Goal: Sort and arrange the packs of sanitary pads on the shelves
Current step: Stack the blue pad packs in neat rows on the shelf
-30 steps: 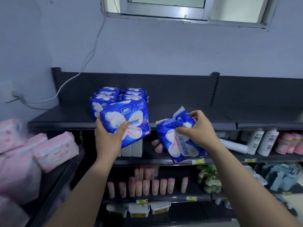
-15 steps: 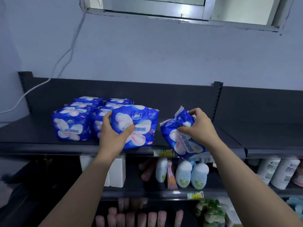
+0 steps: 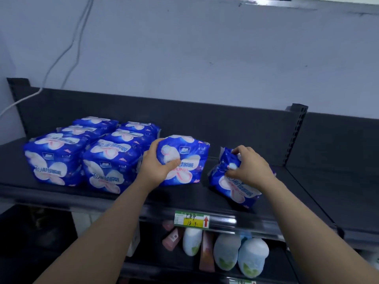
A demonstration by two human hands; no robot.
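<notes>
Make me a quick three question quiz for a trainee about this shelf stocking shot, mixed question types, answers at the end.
1. True or false: the left hand grips a blue pack standing on the top shelf.
2. The right hand's pack is: A) upright, B) tilted, C) on the floor?
3. Fill in: the price tag on the shelf edge bears a red ____.

Key: 1 true; 2 B; 3 arrow.

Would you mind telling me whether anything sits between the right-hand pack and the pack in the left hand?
Nothing visible: only bare shelf separates the right pack from the left pack.
</notes>
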